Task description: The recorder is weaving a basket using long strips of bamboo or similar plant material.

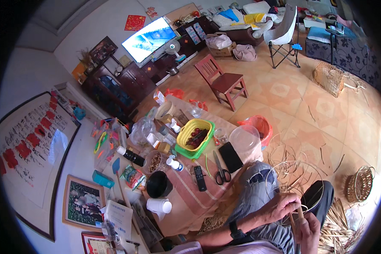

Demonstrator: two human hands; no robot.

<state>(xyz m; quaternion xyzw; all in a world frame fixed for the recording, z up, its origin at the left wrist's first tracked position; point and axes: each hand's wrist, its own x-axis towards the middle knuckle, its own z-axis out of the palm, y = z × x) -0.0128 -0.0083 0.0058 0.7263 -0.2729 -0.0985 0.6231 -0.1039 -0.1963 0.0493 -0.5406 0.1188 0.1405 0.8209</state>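
Pinching pale strip (300,213), left hand (285,206) and right hand (308,230) tightly curled

A pinkish table (186,203) holds a green basket (190,154); around that basket lie a clear lid (244,137) at three o'clock, a phone (230,157) at four, scissors (219,169) at five, a remote (200,178) at six and a black bowl (161,189) at seven.

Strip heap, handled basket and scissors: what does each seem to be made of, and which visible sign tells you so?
Strip heap: probably split bamboo or similar plant fibre, matte; straw-coloured, flat, loose pieces. Handled basket: likely similar fibre, tan and unpainted-looking; its open weave shows. Scissors: smooth grey blades suggest metal; thick black loops, perhaps plastic.
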